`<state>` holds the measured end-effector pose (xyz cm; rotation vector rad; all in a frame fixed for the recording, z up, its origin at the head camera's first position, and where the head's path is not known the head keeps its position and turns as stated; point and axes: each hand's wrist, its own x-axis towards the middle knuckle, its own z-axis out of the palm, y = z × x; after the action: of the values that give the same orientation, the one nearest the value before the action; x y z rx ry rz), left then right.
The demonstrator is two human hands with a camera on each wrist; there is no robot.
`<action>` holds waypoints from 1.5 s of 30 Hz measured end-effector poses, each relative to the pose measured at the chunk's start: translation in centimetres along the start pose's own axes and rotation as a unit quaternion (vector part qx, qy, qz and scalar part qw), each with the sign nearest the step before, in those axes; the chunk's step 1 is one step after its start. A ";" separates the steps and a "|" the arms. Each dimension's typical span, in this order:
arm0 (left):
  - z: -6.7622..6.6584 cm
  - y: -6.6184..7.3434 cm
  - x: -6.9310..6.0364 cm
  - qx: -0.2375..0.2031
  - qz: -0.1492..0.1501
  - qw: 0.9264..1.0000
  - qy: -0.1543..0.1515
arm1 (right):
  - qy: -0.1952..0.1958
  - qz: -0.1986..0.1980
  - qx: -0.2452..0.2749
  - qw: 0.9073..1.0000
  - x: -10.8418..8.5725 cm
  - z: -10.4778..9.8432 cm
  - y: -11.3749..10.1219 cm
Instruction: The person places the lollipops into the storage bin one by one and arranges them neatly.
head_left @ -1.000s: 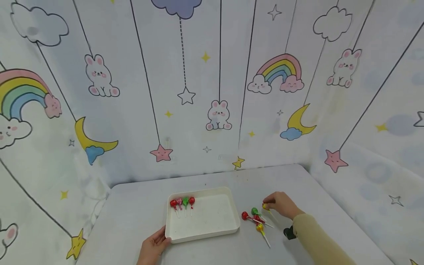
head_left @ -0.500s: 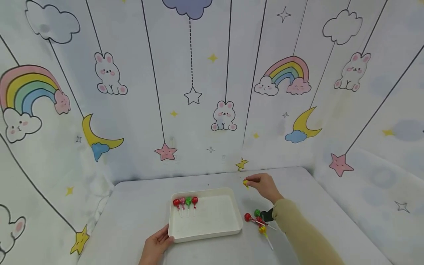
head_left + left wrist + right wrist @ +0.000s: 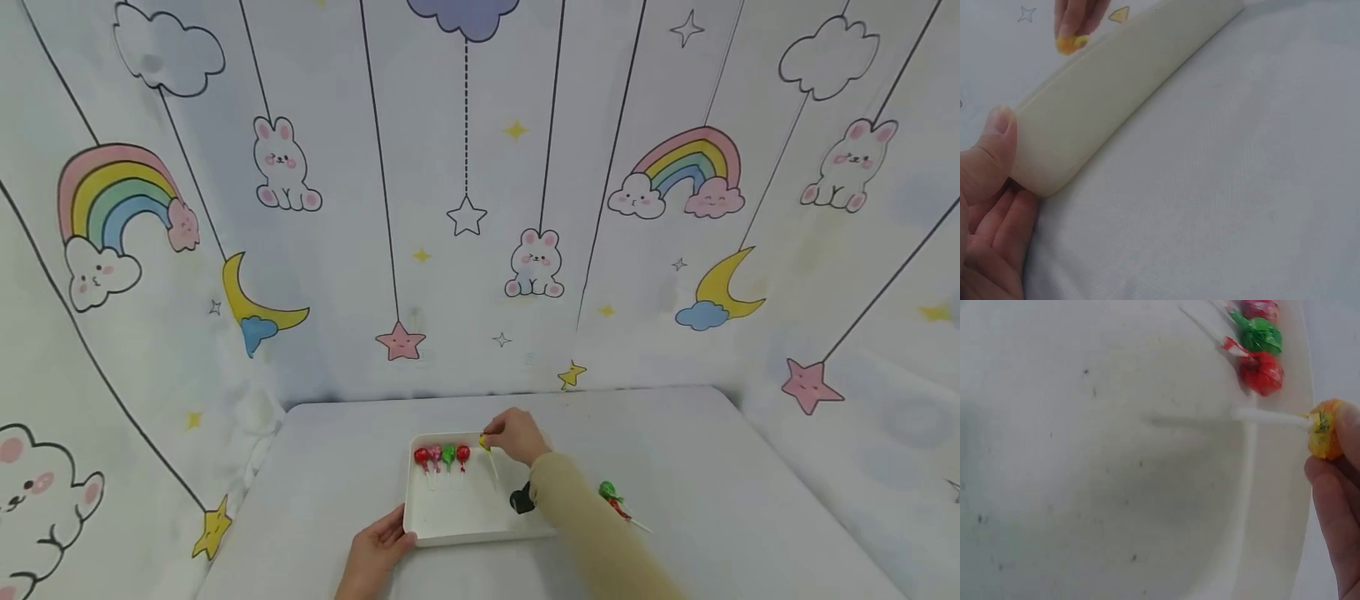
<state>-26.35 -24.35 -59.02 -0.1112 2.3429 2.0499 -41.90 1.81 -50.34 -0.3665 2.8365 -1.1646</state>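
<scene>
My right hand (image 3: 517, 435) pinches a yellow lollipop (image 3: 1321, 428) by its wrapped head, above the far rim of the white tray (image 3: 450, 521). Its white stick points over the tray floor in the right wrist view. Along the tray's far left side lie a red lollipop (image 3: 422, 456), a pink lollipop (image 3: 436, 455), a green lollipop (image 3: 448, 454) and another red lollipop (image 3: 462, 453), side by side. My left hand (image 3: 373, 554) holds the tray's near left corner, with the thumb (image 3: 999, 134) on its wall and the fingers (image 3: 1013, 228) low beside the corner.
On the table (image 3: 735, 500) right of the tray lie a loose green lollipop (image 3: 607, 490) and a red-wrapped one (image 3: 618, 507); the right sleeve (image 3: 581, 525) hides part of that area. A wall (image 3: 337, 250) with cartoon drawings rises behind the table.
My right hand has carried the yellow lollipop from the loose pile at the right, leftward to above the tray's far edge. My left hand keeps its hold on the corner. The head view has shifted.
</scene>
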 end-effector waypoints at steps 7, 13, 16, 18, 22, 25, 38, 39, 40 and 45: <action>0.3 -0.4 0.1 -0.005 -0.002 1.000 -0.012 | 0.011 0.028 -0.073 0.997 0.5 2.9 -0.1; 0.2 -0.2 -0.1 -0.009 0.010 1.000 -0.016 | 0.020 0.019 -0.104 0.994 0.9 4.2 0.0; 0.0 0.0 -0.2 -0.018 0.015 1.000 -0.019 | 0.021 0.016 -0.103 0.994 1.3 4.6 0.1; 0.1 0.1 -0.2 -0.022 0.014 0.999 -0.021 | 0.023 0.018 -0.108 0.994 1.4 4.7 0.2; 0.1 0.3 -0.1 -0.019 0.010 1.000 -0.020 | 0.027 0.018 -0.107 0.994 1.5 4.8 0.2; 0.1 0.3 -0.1 -0.015 0.009 1.000 -0.019 | 0.027 0.016 -0.104 0.994 1.4 4.7 0.2; 0.1 0.2 0.2 0.022 -0.009 1.000 -0.006 | 0.028 0.022 -0.093 0.995 1.1 4.4 0.3; 0.1 0.1 0.2 0.024 -0.012 1.000 -0.006 | 0.028 0.025 -0.091 0.995 1.1 4.3 0.3; 0.2 0.1 0.3 0.023 -0.013 1.000 -0.005 | 0.028 0.027 -0.088 0.995 1.0 4.1 0.2; 0.1 -0.2 0.5 0.023 -0.011 1.000 -0.004 | 0.025 0.033 -0.079 0.996 0.6 3.1 -0.3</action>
<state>-26.79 -24.29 -59.22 -0.1279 2.3707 1.9822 -42.01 -0.66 -52.29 -0.2533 2.9693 -0.9534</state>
